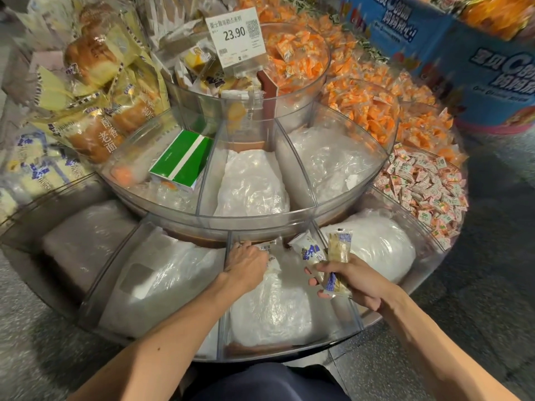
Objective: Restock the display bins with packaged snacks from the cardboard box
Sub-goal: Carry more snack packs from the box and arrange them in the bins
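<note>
A person in dark clothes [275,383] stands right at a round, see-through display bin [254,220]. Both bare arms reach over its lowest ring. The left hand [246,261] is down in the middle part of that ring. It sits on a lone packet [268,250] that lies on a big white plastic bag [269,308]. Its fingers bend down and hide behind the back of the hand. One cannot tell if it grips the packet or only touches it.

The right hand [354,282] is just beside it, above the wall between two parts. Its fingers are curled tight round a small bunch of snack packets [339,247], which stick up out of the fist. One is tan and one is white and blue.

More white bags fill the other parts of the lowest ring and the ring above. On the left of the ring above, a green box [185,160] lies tilted on a bag. Farther back, a price tag [236,36] reading 23.90 stands on the top tub. Bagged bread loaves [98,91] pile up on the left. Orange packs [364,108] and small pink-and-white packs [425,189] heap on the right. A blue carton [477,59] is at the far right.
</note>
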`<state>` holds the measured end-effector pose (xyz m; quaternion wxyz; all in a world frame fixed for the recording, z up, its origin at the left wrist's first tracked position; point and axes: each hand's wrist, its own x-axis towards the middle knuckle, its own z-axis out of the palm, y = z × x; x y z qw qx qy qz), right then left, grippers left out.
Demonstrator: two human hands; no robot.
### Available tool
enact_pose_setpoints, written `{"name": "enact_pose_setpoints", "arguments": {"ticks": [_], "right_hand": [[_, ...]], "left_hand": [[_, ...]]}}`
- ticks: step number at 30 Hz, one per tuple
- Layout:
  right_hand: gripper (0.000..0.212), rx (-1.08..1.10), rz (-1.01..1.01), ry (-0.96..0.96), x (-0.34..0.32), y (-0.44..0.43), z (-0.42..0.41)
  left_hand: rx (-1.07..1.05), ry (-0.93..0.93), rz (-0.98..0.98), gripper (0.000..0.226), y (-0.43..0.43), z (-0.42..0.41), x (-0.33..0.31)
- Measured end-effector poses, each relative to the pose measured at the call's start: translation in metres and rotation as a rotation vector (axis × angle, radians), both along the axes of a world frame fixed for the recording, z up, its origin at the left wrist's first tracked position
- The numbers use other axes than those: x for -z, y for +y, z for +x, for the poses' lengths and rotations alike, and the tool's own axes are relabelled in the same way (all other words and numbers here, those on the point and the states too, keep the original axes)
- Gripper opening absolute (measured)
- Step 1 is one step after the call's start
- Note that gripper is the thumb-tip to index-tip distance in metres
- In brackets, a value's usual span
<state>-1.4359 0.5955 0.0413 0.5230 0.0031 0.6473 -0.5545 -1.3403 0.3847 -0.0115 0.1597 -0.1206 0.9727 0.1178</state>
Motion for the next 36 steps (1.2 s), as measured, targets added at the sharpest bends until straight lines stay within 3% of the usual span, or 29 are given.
{"name": "enact_pose_setpoints", "arguments": {"ticks": [2,4,6,9,15,18,22,25,30,36], "right_hand": [[0.030,-0.101,0.041,0.064,-0.005,-0.003,-0.003],[0.016,-0.150,0.038,0.099,-0.007,-0.005,-0.006],[0.015,-0.208,0.024,0.104,-0.009,-0.009,-0.007],[0.025,-0.259,0.011,0.135,-0.006,-0.014,-0.009],[0.011,0.081,0.103,0.249,0.004,0.000,-0.031],[0.011,0.109,0.052,0.147,0.000,0.007,-0.029],[0.028,0.061,0.056,0.129,-0.002,0.009,-0.017],[0.039,0.104,0.055,0.048,-0.001,0.012,-0.011],[0.028,0.135,0.021,-0.041,0.000,0.027,-0.011],[0.028,0.079,0.109,0.148,0.010,0.037,-0.013]], "left_hand": [[-0.255,0.115,0.392,0.024,-0.001,-0.003,-0.012],[-0.491,0.070,0.862,0.039,-0.002,-0.009,-0.026],[-0.458,-0.069,1.093,0.035,0.002,-0.013,-0.037],[-0.299,-0.053,0.984,0.032,0.009,-0.012,-0.044],[-0.463,0.177,0.555,0.015,-0.011,-0.023,-0.033],[-0.522,0.207,0.556,0.015,0.002,-0.032,-0.023],[-0.501,0.154,0.427,0.021,0.025,-0.048,-0.004],[-0.357,0.152,0.202,0.027,0.032,-0.054,0.005],[-0.043,0.094,-0.211,0.037,0.036,-0.055,0.019],[0.051,0.072,-0.345,0.047,0.040,-0.058,0.022]]}}
